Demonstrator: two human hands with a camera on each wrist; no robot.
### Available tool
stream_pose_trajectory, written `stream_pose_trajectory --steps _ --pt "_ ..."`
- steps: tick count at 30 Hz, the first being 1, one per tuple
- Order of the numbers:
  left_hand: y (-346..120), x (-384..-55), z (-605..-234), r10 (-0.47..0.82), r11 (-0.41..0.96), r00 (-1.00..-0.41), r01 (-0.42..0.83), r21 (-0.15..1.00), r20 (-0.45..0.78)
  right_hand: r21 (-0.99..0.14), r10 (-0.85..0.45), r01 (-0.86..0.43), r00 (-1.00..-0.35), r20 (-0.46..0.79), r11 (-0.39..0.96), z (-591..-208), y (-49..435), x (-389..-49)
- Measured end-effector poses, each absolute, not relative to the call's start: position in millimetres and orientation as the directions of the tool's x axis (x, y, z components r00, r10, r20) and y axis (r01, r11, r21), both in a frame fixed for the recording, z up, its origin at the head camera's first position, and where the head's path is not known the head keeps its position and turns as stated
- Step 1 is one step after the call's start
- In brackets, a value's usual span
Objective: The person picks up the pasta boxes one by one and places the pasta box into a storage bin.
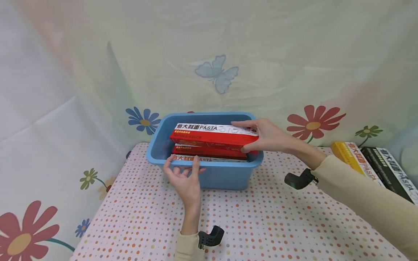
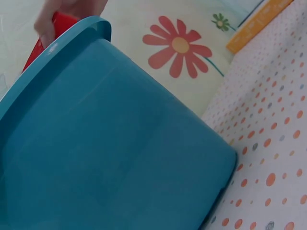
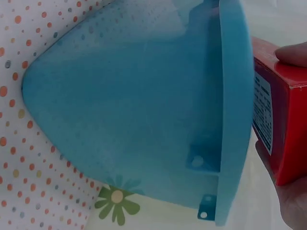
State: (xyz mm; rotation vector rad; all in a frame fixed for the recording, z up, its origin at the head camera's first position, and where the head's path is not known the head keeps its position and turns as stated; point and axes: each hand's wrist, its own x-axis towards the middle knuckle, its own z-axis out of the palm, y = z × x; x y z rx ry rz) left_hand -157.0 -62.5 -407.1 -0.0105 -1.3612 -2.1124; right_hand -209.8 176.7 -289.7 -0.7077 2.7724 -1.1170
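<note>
My right hand [image 1: 269,136] grips the right end of a red-and-white pasta box [image 1: 209,139], thumb in front and fingers behind. This box lies across the opening of a blue tub [image 1: 209,177], above more red pasta boxes [image 1: 225,151] inside. In the right wrist view, the red end of the gripped box [image 3: 300,136] shows beside the tub's rim [image 3: 235,110]. My left hand [image 1: 186,183] holds the tub's front rim, some fingertips over the edge and others below it. The left wrist view shows the tub's outer wall [image 2: 110,134]; the left hand is out of that frame.
A yellow pasta box [image 1: 356,159] and a black one [image 1: 388,172] lie on the right side of the dotted table [image 1: 261,228]. A flowered cloth [image 1: 277,65] hangs behind the tub and along the left side.
</note>
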Motion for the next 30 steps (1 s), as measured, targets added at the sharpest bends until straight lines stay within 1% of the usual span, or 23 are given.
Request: stream_pose_trajectory --steps 3,10,18,24,30 --pt "-62.1 -155.6 -407.2 -0.49 -0.274 -0.808 0.5 0.821 0.328 -0.66 -0.473 -0.404 -0.877 0.082 0.634 -294.2 167.8 -217.4" --pt "-60.7 -153.3 -407.1 -0.489 -0.265 -0.808 0.495 0.827 0.327 -0.658 -0.57 -0.447 -0.821 0.033 0.605 -304.4 150.1 -224.4" --pt "-62.3 -150.5 -407.8 -0.487 -0.266 -0.807 0.503 0.822 0.336 -0.677 -0.596 -0.442 -0.803 0.007 0.588 -313.5 143.7 -226.6" --pt "-62.6 -149.9 -407.0 -0.479 -0.273 -0.805 0.515 0.813 0.349 -0.693 -0.611 -0.443 -0.792 0.005 0.569 -312.6 145.6 -227.0" --pt "-61.8 -149.6 -409.1 -0.474 -0.276 -0.812 0.505 0.818 0.341 -0.707 -0.618 -0.421 -0.786 -0.029 0.568 -312.9 147.6 -228.1"
